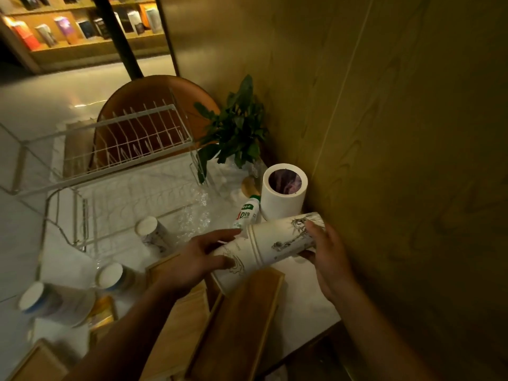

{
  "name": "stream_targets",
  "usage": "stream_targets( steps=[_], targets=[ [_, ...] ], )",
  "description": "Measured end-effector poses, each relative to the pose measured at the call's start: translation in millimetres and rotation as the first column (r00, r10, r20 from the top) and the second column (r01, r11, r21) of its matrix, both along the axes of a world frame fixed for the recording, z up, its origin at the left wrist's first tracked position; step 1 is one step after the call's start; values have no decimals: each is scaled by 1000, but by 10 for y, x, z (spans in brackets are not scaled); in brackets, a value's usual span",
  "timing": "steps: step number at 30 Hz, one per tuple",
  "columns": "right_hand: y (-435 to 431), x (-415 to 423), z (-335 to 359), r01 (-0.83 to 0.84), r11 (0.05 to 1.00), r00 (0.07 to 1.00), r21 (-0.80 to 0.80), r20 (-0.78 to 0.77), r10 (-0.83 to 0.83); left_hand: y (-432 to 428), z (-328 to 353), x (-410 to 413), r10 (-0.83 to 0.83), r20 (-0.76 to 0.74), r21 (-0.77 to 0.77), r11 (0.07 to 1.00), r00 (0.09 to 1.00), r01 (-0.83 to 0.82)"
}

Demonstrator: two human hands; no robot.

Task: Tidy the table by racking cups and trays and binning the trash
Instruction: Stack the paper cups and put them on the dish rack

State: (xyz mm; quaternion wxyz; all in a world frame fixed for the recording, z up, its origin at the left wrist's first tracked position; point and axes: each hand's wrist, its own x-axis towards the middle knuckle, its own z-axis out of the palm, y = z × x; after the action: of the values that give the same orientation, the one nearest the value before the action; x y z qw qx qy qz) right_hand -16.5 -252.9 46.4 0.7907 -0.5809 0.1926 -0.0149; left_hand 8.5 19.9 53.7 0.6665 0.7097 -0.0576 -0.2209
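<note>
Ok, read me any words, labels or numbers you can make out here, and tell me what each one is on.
"D": large red letter on the bottle label; the smaller print beside it and on the green band above is too blurred to read.
Stacked cups held in both hands: ink drawings only, small print unreadable.
Books on the shelf: covers too blurred to read.
</note>
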Motion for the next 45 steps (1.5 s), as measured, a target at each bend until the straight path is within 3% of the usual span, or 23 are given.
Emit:
stream_targets(
  steps=[5,9,15,18,22,30,35,39,42,45],
  targets=[
    [96,73,-39,-31,988,999,150,-24,35,17,46,-100,229,3,-148,963,973,-226],
    [101,56,-101,-51,982,997,183,-45,61,83,16,-205,249,32,-154,958,968,-241],
    [330,-4,-6,-239,963,970,123,-10,242,-115,9,-288,381,-25,-79,921,924,-382],
    [381,-31,-19,-256,955,966,149,-5,260,-184,55,-314,449,-110,-120,880,887,-460],
    [488,-16,-47,-282,949,959,144,15,283,-157,81,-408,386,-174,-201,887,906,-416],
    [1116,71,-14,-400,914,916,-58,-21,400,222,36,-652,480,-93,-192,851,872,-489],
    [1626,90,-5,-565,824,820,43,-80,567,831,-73,-925,607,-99,-188,767,789,-614],
    [2189,95,-99,-512,856,850,63,-104,516,1543,-141,-1206,717,-200,-183,643,668,-744],
    [2556,227,-234,-459,868,883,-190,-200,424,2087,-146,-1353,758,-247,-229,560,604,-796],
    [2892,467,-266,-482,640,868,-599,-226,442,2451,-121,-1411,770,-258,-234,536,583,-811]
  ],
)
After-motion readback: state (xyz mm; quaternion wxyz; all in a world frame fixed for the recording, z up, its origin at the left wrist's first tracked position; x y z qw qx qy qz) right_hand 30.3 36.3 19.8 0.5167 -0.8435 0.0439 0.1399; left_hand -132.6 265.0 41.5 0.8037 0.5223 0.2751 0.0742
